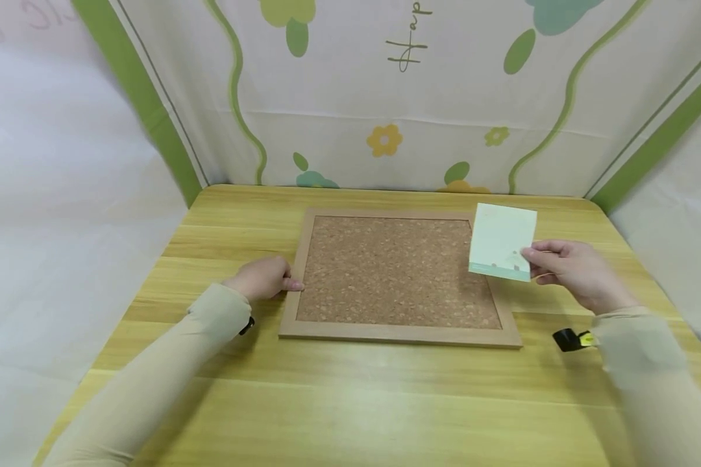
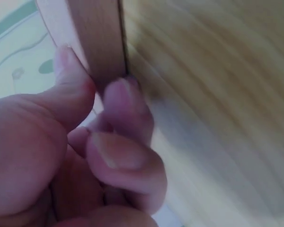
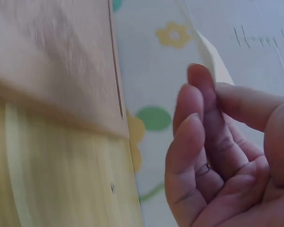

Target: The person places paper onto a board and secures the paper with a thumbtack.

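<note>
A framed corkboard (image 1: 397, 272) lies flat on the wooden table. At its left edge, my left hand (image 1: 261, 277) grips the light wood frame (image 2: 97, 38), thumb on top and curled fingers against the side. My right hand (image 1: 575, 269) pinches a pale green sheet of note paper (image 1: 502, 237) by its lower right edge, between thumb and fingers. The paper is held above the board's right side and hides part of the frame there. In the right wrist view only a thin edge of the paper (image 3: 217, 59) shows beyond the fingertips.
A small black and yellow object (image 1: 569, 339), its kind unclear, is beside the right wrist. Behind the table (image 1: 350, 402) hangs a white curtain (image 1: 327, 84) with printed flowers and green lines; white cloth also hangs at both sides.
</note>
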